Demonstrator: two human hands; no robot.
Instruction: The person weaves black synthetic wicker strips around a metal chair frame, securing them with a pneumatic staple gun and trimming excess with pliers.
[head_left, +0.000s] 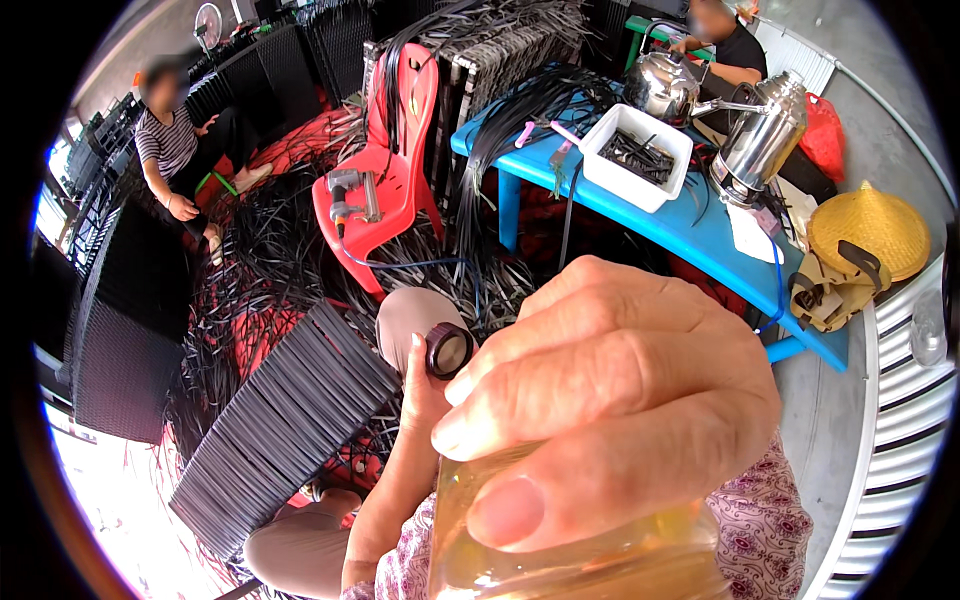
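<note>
Very close to the camera, my right hand (630, 385) is wrapped over a clear container of amber liquid (590, 560), perhaps a drink bottle. Its upper end is hidden behind my fingers, and its lower part runs out of view. Lower down and to the left, my left hand (424, 402) holds a dark round cap (450, 351), its thumb pointing up beside the rim. Most of that hand's fingers are hidden behind the cap and my right hand. Beside my knee lies a dark panel wrapped in strips (290, 425).
A red plastic chair (410, 180) bears a pneumatic nail gun (352, 197). On the blue table (690, 245) stand a white tub (640, 200), a kettle (663, 85) and a steel flask (762, 135). Black strips (270, 240) litter the floor. Two people sit farther off, left and right.
</note>
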